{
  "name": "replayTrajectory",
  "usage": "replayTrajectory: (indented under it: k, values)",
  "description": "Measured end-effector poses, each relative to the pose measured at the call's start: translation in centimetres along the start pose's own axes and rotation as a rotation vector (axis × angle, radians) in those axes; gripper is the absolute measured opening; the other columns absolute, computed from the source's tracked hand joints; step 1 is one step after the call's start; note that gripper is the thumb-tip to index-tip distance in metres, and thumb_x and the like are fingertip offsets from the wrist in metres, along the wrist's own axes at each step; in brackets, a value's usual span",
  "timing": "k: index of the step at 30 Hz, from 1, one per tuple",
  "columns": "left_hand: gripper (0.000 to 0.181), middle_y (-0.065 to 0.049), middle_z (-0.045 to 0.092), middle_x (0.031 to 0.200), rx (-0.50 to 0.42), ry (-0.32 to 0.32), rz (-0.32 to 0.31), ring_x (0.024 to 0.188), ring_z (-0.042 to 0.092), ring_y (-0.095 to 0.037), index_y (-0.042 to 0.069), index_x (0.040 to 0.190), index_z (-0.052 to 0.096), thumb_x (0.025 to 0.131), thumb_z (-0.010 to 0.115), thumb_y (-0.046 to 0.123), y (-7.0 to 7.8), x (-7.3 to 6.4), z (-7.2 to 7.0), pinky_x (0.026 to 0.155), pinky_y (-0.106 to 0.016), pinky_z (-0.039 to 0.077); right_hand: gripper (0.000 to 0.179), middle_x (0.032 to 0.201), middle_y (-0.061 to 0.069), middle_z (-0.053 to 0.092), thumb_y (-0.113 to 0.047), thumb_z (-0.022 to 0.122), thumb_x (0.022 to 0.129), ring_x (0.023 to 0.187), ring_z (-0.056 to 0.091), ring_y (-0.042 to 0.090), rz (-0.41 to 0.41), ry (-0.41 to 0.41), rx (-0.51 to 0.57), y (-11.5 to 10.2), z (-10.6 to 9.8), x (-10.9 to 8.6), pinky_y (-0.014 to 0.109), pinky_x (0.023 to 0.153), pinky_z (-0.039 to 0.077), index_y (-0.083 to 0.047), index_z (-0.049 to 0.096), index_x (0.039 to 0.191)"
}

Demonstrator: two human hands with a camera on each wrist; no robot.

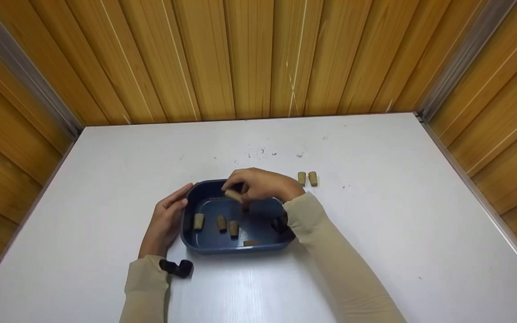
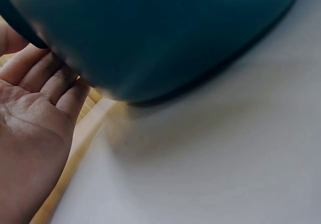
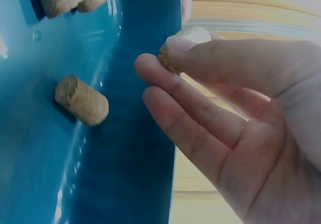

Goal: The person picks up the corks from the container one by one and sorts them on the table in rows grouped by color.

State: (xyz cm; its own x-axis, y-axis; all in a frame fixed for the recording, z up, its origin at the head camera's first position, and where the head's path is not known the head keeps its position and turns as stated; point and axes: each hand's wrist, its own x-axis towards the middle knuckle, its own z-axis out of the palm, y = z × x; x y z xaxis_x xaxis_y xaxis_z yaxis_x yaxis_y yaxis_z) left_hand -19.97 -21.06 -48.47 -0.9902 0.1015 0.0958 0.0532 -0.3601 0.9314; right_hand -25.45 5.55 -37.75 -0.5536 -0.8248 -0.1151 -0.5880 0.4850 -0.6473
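Note:
A blue rectangular tray (image 1: 236, 249) with raised walls sits on the white table, with several tapered corks (image 1: 199, 221) lying in it. My right hand (image 1: 263, 184) is over the far part of the tray. Between its thumb and fingertips it pinches a cork (image 1: 233, 195), whose end also shows in the right wrist view. One loose cork (image 3: 82, 101) lies on the tray floor near that hand. At the tray's left side, my left hand (image 1: 167, 217) rests its extended fingers against the outer wall; the left wrist view hides the fingertips behind the wall (image 2: 150, 43).
Two corks, one on the left (image 1: 301, 178) and one on the right (image 1: 313, 178), stand side by side on the table beyond my right wrist. Dark specks mark the white tabletop (image 1: 128, 152). Yellow wood-patterned panels (image 1: 249, 58) wall in the back and both sides.

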Motion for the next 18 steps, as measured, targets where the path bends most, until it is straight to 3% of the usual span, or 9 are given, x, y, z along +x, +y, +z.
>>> replayTrajectory:
  k: [7, 13, 18]
  values:
    - [0.044, 0.006, 0.064, 0.125, 0.009, 0.003, -0.012, 0.123, 0.054, -0.003, -0.011, 0.137, 0.043, 0.093, 0.047, -0.005, 0.0, 0.0, -0.1, 0.106, -0.017, 0.041, 0.040, 0.122, 0.013, 0.059, 0.008, 0.061, 0.085, 0.105, 0.067, 0.027, -0.050, 0.093, 0.026, 0.6, -1.4, -1.8, 0.028, 0.088, 0.056, -0.001, 0.062, 0.125]
    - [0.048, 0.006, 0.064, 0.126, 0.023, 0.029, -0.040, 0.123, 0.055, -0.004, -0.011, 0.139, 0.040, 0.093, 0.049, -0.003, -0.1, 0.1, -0.1, 0.105, -0.018, 0.042, 0.039, 0.121, 0.014, 0.057, 0.004, 0.065, 0.085, 0.106, 0.064, 0.028, -0.041, 0.155, 0.027, 1.5, -2.2, -3.1, 0.028, 0.090, 0.055, 0.000, 0.062, 0.124]
    - [0.048, 0.006, 0.064, 0.126, 0.016, 0.012, -0.032, 0.124, 0.054, -0.004, -0.012, 0.140, 0.039, 0.093, 0.049, -0.002, -0.1, 0.1, -0.1, 0.106, -0.019, 0.042, 0.041, 0.119, 0.014, 0.058, -0.001, 0.070, 0.084, 0.108, 0.063, 0.028, -0.027, 0.225, 0.025, 2.6, -2.4, -4.1, 0.035, 0.091, 0.056, -0.002, 0.062, 0.124]
